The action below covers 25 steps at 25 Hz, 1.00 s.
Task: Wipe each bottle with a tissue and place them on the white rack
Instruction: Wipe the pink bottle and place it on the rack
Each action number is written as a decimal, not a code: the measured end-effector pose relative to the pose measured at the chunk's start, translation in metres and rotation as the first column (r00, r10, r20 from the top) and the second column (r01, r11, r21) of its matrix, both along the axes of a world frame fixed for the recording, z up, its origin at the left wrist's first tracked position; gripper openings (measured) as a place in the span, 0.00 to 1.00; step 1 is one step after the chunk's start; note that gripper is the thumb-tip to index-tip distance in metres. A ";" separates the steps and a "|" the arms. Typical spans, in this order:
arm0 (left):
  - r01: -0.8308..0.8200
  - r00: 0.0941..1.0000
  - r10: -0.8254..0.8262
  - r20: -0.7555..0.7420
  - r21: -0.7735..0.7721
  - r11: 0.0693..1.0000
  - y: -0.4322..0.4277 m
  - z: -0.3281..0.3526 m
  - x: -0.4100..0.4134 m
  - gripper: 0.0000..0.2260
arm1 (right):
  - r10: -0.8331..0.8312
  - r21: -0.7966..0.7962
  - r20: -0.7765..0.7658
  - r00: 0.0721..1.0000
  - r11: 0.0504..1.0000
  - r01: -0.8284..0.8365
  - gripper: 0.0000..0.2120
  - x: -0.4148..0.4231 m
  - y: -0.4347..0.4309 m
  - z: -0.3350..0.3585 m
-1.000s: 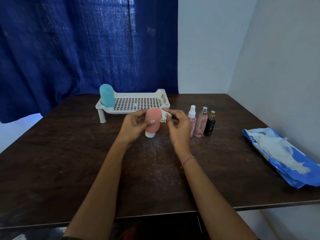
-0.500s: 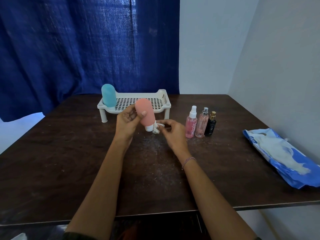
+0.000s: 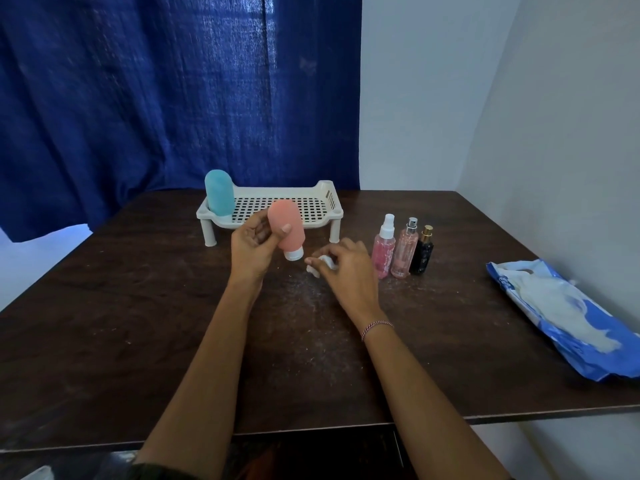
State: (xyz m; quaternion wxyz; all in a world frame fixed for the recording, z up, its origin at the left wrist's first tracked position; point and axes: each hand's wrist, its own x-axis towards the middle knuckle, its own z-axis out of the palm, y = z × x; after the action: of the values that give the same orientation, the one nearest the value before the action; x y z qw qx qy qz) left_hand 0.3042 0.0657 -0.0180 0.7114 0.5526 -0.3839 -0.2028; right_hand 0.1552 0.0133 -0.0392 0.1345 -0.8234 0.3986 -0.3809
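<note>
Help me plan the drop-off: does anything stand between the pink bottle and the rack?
Nothing visible does. The left hand holds the pink bottle just in front of the rack; the blue bottle fills only its left end.

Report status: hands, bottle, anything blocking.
Left hand grips pink bottle, cap down. Right hand pinches crumpled tissue. Blue bottle on white rack; nothing blocks rack.

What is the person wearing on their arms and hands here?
Both forearms are bare, with no gloves or visible rings on the left hand or right hand. A thin red-and-white braided thread bracelet circles the right wrist. A dark sleeve edge shows on the left arm at the frame's bottom.
</note>
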 end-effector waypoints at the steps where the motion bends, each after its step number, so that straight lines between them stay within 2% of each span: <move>1: -0.005 1.000 0.005 0.002 0.000 1.000 0.000 0.000 0.000 0.24 | -0.006 -0.009 -0.066 0.998 1.000 0.006 0.17 0.000 0.000 0.000; 3: -0.010 1.000 0.010 -0.014 -0.004 1.000 0.000 -0.001 0.001 0.24 | -0.008 -0.026 -0.158 0.987 1.000 0.004 0.22 0.000 -0.001 -0.003; 5: -0.014 1.000 0.014 -0.025 0.001 1.000 0.000 -0.001 0.001 0.23 | -0.012 -0.044 -0.165 0.986 0.999 0.005 0.23 0.001 -0.001 -0.004; 8: -0.017 1.000 0.017 -0.017 0.016 1.000 -0.001 -0.001 0.000 0.20 | -0.020 -0.054 -0.033 0.999 0.998 0.018 0.18 -0.002 -0.001 -0.001; 11: -0.012 0.999 0.012 -0.034 0.007 1.000 -0.001 -0.004 0.001 0.18 | 0.004 -0.006 0.188 0.982 1.000 -0.003 0.10 -0.003 -0.003 0.001; 13: -0.004 0.999 0.004 -0.045 -0.005 1.000 0.000 -0.004 0.001 0.18 | 0.058 0.076 0.282 0.958 0.994 -0.082 0.11 0.002 -0.002 0.004; 17: 0.019 0.998 -0.021 -0.054 -0.031 0.999 0.001 -0.002 -0.002 0.17 | 0.163 0.170 0.255 0.953 0.963 -0.210 0.22 0.020 -0.004 0.013; 21: 0.005 1.000 -0.007 -0.028 -0.062 0.998 0.001 0.000 -0.003 0.16 | 0.121 0.211 0.385 0.915 0.953 -0.215 0.17 0.031 -0.007 0.020; 25: -0.131 0.991 0.132 0.028 -0.031 0.991 -0.003 0.005 -0.001 0.19 | 0.069 0.257 0.439 0.896 0.946 -0.199 0.16 0.039 -0.011 0.031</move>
State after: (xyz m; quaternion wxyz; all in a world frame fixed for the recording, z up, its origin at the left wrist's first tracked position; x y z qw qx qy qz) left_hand 0.3029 0.0630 -0.0134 0.7254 0.5692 -0.3601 -0.1417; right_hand 0.1946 0.0024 -0.0085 0.3658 -0.7170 0.3536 -0.4766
